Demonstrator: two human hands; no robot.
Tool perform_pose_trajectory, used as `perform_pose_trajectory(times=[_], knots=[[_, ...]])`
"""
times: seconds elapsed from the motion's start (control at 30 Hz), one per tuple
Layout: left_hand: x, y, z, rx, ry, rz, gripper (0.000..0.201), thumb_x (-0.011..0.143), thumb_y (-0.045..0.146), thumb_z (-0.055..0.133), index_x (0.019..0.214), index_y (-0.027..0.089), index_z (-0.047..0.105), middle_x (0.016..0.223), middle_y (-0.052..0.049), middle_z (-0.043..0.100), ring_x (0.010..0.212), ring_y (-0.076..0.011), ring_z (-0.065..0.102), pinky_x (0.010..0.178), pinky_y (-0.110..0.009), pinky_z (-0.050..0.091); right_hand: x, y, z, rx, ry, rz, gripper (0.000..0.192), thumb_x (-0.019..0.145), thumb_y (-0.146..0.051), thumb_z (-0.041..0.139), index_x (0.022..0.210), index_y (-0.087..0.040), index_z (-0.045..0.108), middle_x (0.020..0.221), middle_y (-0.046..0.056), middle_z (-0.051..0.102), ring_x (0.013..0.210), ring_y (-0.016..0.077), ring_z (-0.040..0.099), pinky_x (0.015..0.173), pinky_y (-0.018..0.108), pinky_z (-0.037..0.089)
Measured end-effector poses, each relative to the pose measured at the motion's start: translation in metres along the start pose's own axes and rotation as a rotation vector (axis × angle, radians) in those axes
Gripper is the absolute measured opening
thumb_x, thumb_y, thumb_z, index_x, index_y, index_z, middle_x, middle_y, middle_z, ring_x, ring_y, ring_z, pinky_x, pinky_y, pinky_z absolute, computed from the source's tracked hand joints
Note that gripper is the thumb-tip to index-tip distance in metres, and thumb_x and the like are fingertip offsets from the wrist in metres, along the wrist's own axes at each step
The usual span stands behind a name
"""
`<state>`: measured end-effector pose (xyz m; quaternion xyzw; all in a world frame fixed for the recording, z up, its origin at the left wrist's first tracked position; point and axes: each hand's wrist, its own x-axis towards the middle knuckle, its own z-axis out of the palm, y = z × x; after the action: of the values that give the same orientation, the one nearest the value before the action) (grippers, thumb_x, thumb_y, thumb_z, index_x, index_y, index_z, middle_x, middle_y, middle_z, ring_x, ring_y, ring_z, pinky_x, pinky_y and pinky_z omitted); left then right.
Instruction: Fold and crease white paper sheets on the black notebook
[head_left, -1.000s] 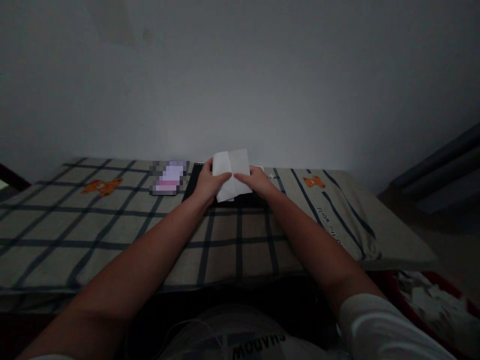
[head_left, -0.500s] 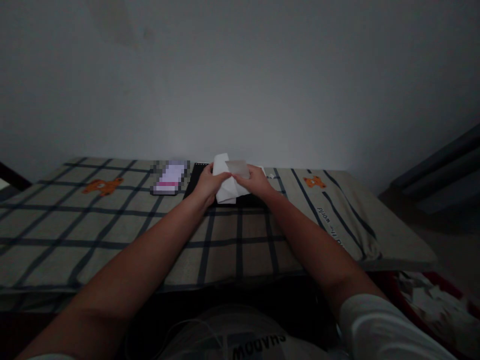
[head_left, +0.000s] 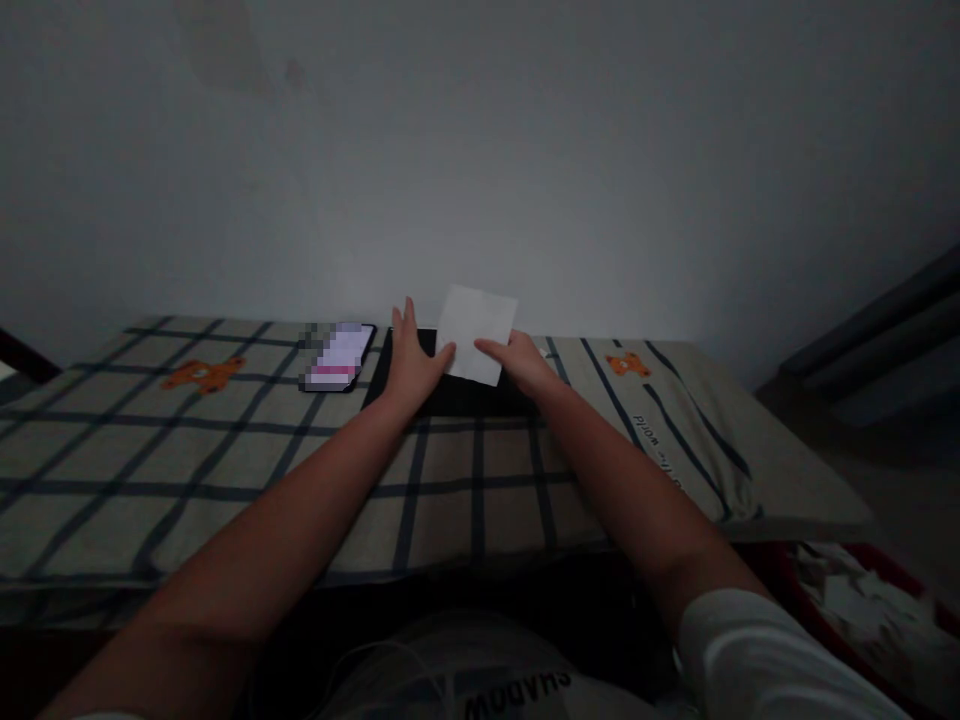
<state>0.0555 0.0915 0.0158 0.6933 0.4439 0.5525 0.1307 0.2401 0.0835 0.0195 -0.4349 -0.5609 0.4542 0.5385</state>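
Note:
A white sheet of paper [head_left: 477,325], creased and roughly square, is held up over a black notebook or pad [head_left: 457,400]. My right hand [head_left: 525,362] grips its right side, thumb in front and fingers behind. My left hand [head_left: 414,365] is spread at the paper's left edge, with fingers raised apart and the thumb tip at the lower left corner. The black pad lies on the checked cloth, partly covered by the paper and my hands.
A phone [head_left: 339,357] with a lit screen, partly pixelated, lies left of the pad. Checked cloth [head_left: 480,480] with orange bear prints covers the table. A grey wall [head_left: 480,150] rises behind. At the lower right, a red bin [head_left: 885,570] holds crumpled paper.
The paper has gone from a bent shape with a flap standing up to a flatter square, higher up. My left hand has spread its fingers from its grip.

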Motion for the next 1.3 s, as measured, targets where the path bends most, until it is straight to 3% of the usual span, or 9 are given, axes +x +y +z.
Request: perform_pose_trajectory(times=[0.07,0.17,0.27,0.43,0.6,0.73,0.97,1.17,1.3], knots=[[-0.001,0.009,-0.005,0.108,0.047,0.049,0.083,0.073,0.026,0.07,0.145,0.022,0.029,0.15,-0.015,0.03,0.139,-0.0325,0.025,0.112,-0.052,0.025,-0.001,-0.001,0.002,0.063,0.005,-0.008,0.039,0.073,-0.03,0.07,0.108,-0.014,0.063,0.117,0.013,0.066,0.096,0.0197,0.067,0.089,0.037,0.052],[-0.005,0.023,-0.009,0.143,-0.089,0.138,0.052,0.083,0.03,0.06,0.133,0.02,0.048,0.128,-0.011,0.055,0.119,-0.025,0.051,0.104,-0.044,0.039,-0.002,-0.004,0.005,0.108,-0.02,-0.051,0.041,0.074,-0.03,0.069,0.111,-0.015,0.062,0.122,0.011,0.064,0.102,0.0198,0.065,0.093,0.037,0.05],[-0.008,0.028,-0.007,0.102,-0.165,0.139,0.044,0.086,0.035,0.057,0.126,0.017,0.055,0.119,-0.011,0.062,0.1,-0.0201,0.061,0.093,-0.038,0.048,-0.003,-0.005,0.005,0.082,-0.06,-0.047,0.039,0.073,-0.032,0.07,0.108,-0.014,0.063,0.116,0.011,0.067,0.101,0.0209,0.065,0.094,0.039,0.049],[-0.008,0.024,0.0,-0.037,-0.184,0.004,0.045,0.083,0.036,0.06,0.124,0.017,0.059,0.113,-0.01,0.066,0.087,-0.0174,0.063,0.076,-0.03,0.051,-0.002,-0.004,0.002,0.056,-0.125,-0.066,0.039,0.075,-0.033,0.068,0.11,-0.015,0.063,0.117,0.011,0.067,0.102,0.0212,0.065,0.095,0.04,0.049],[-0.005,0.025,0.001,-0.189,-0.245,-0.101,0.046,0.081,0.039,0.062,0.121,0.018,0.062,0.101,-0.008,0.069,0.078,-0.0163,0.062,0.073,-0.03,0.05,-0.001,-0.005,0.001,-0.011,-0.129,-0.102,0.042,0.077,-0.034,0.066,0.114,-0.015,0.06,0.122,0.01,0.064,0.108,0.0201,0.062,0.098,0.039,0.047],[-0.005,0.022,0.004,-0.253,-0.24,-0.146,0.046,0.079,0.038,0.064,0.12,0.017,0.062,0.102,-0.008,0.069,0.08,-0.0167,0.062,0.076,-0.031,0.05,-0.002,-0.006,0.003,-0.007,-0.126,-0.1,0.044,0.076,-0.035,0.067,0.114,-0.015,0.059,0.123,0.011,0.064,0.108,0.0198,0.062,0.097,0.038,0.047],[-0.009,0.022,0.012,-0.468,-0.245,-0.16,0.041,0.082,0.036,0.06,0.117,0.016,0.061,0.117,-0.009,0.066,0.104,-0.0192,0.062,0.093,-0.034,0.046,-0.003,-0.005,0.007,0.09,-0.163,-0.098,0.043,0.073,-0.035,0.07,0.11,-0.014,0.06,0.117,0.012,0.066,0.102,0.0197,0.065,0.095,0.036,0.049],[-0.009,0.024,0.006,-0.388,-0.163,-0.263,0.034,0.075,0.04,0.067,0.098,0.014,0.068,0.093,-0.007,0.072,0.083,-0.019,0.065,0.078,-0.031,0.05,0.0,0.0,0.006,0.001,-0.093,-0.103,0.047,0.072,-0.038,0.07,0.112,-0.015,0.061,0.117,0.011,0.067,0.099,0.0182,0.065,0.089,0.034,0.051],[-0.01,0.025,0.005,-0.346,-0.149,-0.322,0.029,0.073,0.04,0.068,0.086,0.014,0.07,0.08,-0.005,0.071,0.073,-0.0172,0.063,0.069,-0.028,0.049,-0.002,-0.002,0.004,-0.179,-0.016,-0.053,0.041,0.072,-0.04,0.07,0.102,-0.012,0.066,0.108,0.013,0.069,0.091,0.0195,0.066,0.082,0.035,0.052]])
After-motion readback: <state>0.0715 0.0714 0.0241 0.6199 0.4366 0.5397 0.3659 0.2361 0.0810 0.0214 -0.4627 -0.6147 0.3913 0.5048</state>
